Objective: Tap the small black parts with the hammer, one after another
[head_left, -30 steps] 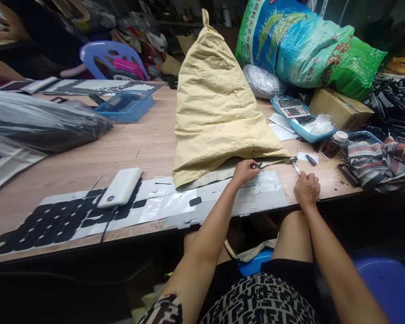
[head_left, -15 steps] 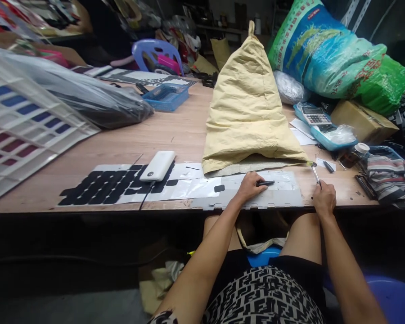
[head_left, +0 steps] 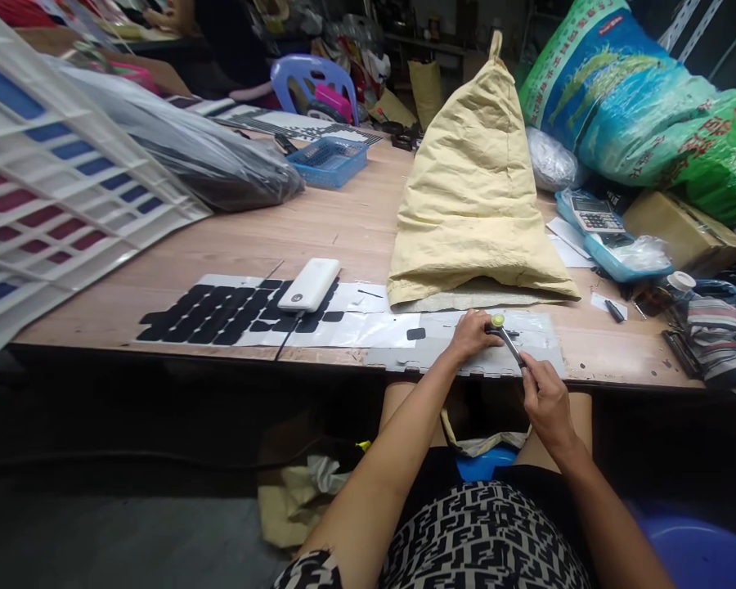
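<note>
My left hand (head_left: 471, 334) is closed on a slim black piece (head_left: 513, 333) at the grey-white board (head_left: 543, 348) along the table's front edge. Its exact kind is too small to make out. In my right hand (head_left: 547, 398) is a small hammer (head_left: 513, 348) with a metal shaft and a yellow-green head. The hammer's head is right beside my left fingertips, over the black piece; whether it touches is unclear. A single black rounded patch (head_left: 415, 334) lies left of my left hand.
Left along the edge, a white power bank (head_left: 310, 285) rests on sheets of black patches (head_left: 196, 315). A beige cloth bag (head_left: 466, 204) stands behind the board. At right are a striped cloth (head_left: 720, 339), a bottle (head_left: 666, 290) and a calculator (head_left: 596, 216). A white crate (head_left: 92, 213) leans at left.
My right hand has swung the hammer leftward, from the table at the right to the black piece at my left fingers. The whole view has shifted slightly.
</note>
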Tool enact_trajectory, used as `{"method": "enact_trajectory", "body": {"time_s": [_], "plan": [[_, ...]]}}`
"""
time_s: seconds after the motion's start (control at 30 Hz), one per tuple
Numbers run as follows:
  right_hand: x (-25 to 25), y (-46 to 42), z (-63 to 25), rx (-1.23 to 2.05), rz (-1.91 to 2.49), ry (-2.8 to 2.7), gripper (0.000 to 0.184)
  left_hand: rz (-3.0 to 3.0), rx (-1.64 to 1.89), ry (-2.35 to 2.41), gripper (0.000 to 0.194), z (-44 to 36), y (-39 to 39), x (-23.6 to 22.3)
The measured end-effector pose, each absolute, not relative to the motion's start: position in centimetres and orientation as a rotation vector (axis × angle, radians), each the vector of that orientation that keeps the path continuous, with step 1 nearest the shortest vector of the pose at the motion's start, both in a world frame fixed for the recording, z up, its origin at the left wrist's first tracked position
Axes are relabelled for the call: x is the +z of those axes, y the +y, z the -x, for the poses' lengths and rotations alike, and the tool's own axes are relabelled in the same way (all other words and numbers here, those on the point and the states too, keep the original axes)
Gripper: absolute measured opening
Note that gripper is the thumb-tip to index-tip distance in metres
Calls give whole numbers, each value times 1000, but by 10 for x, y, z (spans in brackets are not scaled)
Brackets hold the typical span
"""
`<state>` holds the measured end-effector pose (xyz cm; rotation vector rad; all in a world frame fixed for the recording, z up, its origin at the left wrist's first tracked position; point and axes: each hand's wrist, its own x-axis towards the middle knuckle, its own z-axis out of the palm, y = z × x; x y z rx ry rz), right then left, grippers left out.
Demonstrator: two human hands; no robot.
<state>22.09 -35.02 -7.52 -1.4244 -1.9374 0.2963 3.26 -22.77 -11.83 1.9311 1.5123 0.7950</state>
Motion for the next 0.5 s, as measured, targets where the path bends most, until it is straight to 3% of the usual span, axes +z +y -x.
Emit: {"method": "enact_trajectory", "body": {"time_s": [0.2,0.5], "plan": [[-84,-353,-219,232,1567,-1975,41,-1791,894,1517,70,-32,-232,-116],[-79,-351,-224,225,1586,-1919,41,-1781,884,1491,66,-32,-233,-112]]}}
